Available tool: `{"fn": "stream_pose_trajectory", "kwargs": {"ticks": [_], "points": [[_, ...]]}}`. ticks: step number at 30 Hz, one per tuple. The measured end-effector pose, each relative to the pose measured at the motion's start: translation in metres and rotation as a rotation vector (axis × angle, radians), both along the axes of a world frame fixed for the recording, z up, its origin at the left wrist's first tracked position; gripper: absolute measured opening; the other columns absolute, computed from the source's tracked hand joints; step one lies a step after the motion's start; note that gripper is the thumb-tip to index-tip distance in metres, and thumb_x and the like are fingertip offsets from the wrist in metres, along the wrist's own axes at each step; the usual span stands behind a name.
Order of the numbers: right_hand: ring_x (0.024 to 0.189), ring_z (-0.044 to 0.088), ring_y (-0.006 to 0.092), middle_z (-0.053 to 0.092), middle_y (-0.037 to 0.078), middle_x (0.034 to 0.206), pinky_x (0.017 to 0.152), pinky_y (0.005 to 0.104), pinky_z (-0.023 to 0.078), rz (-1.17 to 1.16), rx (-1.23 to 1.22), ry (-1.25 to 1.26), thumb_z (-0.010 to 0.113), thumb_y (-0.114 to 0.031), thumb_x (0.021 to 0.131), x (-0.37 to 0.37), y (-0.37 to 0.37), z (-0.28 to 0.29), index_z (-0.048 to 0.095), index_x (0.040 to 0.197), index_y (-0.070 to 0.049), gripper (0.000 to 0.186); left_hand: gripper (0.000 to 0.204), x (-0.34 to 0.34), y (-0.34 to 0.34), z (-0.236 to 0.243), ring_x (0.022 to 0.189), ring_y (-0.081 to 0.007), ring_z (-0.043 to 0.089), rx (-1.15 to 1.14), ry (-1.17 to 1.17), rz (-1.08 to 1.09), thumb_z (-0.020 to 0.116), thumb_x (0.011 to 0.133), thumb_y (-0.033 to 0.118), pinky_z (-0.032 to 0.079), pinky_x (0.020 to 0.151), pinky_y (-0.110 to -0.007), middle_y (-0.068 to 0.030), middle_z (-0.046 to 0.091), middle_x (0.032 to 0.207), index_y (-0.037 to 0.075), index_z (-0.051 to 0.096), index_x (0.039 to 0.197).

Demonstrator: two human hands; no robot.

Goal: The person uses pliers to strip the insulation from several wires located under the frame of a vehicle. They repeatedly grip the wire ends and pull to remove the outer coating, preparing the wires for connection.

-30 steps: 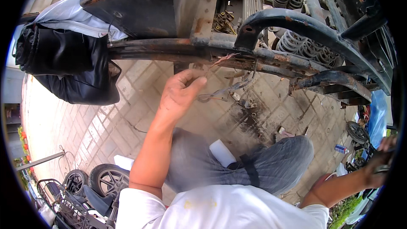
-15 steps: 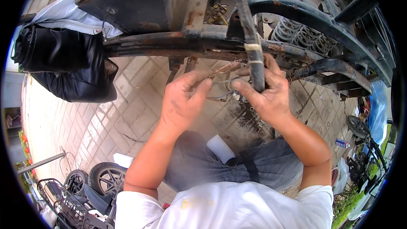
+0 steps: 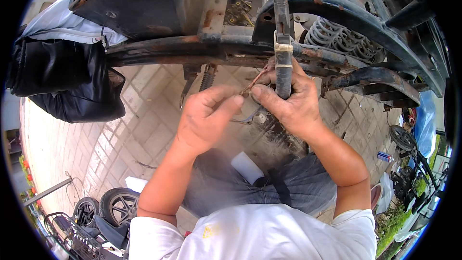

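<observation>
My left hand (image 3: 202, 120) is closed in a pinch between thumb and forefinger on one end of a thin reddish-brown wire (image 3: 253, 82). From there the wire slants up to the fingers of my right hand (image 3: 299, 98). That hand is wrapped round a long dark bar-shaped tool (image 3: 283, 74) with a pale band about its middle. The tool stands nearly upright in the picture, its far part crossing in front of a rusty black metal frame (image 3: 168, 50). I cannot make out its exact kind. My right thumb points toward the wire, close to the left fingertips.
Coil springs (image 3: 329, 36) sit in the frame at the far right. A black leather-like bundle (image 3: 67, 77) hangs at the left. Below are paving bricks (image 3: 149, 110). A scooter wheel (image 3: 119, 207) lies lower left, and a small can (image 3: 384, 157) at the right.
My two hands have come closer together, the right moving a little left. The dark tool has swung more upright. The reddish-brown wire now runs straight between the fingers.
</observation>
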State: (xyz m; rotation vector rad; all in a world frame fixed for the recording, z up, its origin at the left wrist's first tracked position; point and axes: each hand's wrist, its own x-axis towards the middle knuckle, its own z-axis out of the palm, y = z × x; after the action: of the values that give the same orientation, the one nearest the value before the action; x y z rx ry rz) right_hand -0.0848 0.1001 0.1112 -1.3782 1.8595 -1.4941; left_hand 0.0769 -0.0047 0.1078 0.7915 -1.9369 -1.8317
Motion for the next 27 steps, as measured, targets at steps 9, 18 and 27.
{"fn": "stream_pose_trajectory", "kwargs": {"ticks": [9,18,27], "points": [[0.1,0.056,0.0267,0.056,0.016,0.109,0.085,0.0358,0.046,0.016,0.154,0.148,0.072,-0.01,0.075,-0.019,0.025,-0.005,0.064,0.098,0.002,0.027,0.02,0.009,-0.011,-0.003,0.073,-0.0083,0.053,0.086,-0.045,0.084,0.06,0.089,0.014,0.044,0.066,-0.024,-0.0016,0.061,0.078,-0.004,0.063,0.1],[0.103,0.059,0.0315,0.058,0.02,0.116,0.09,0.0347,0.045,0.311,0.433,-0.061,0.06,-0.003,0.072,-0.031,0.072,-0.021,0.063,0.097,0.005,0.026,0.02,0.001,-0.014,-0.017,0.07,-0.0098,0.046,0.392,0.13,0.214,0.057,0.092,0.012,0.039,0.065,-0.023,-0.0014,0.055,0.077,-0.004,0.063,0.104],[0.11,0.055,0.0241,0.058,0.018,0.117,0.097,0.033,0.041,0.428,0.601,-0.295,0.056,-0.004,0.071,-0.041,0.062,-0.025,0.055,0.116,0.009,0.047,0.025,0.013,-0.015,-0.016,0.079,-0.0125,0.054,0.414,0.098,0.124,0.06,0.087,0.004,0.046,0.076,-0.026,-0.0084,0.065,0.091,-0.005,0.062,0.11]]}}
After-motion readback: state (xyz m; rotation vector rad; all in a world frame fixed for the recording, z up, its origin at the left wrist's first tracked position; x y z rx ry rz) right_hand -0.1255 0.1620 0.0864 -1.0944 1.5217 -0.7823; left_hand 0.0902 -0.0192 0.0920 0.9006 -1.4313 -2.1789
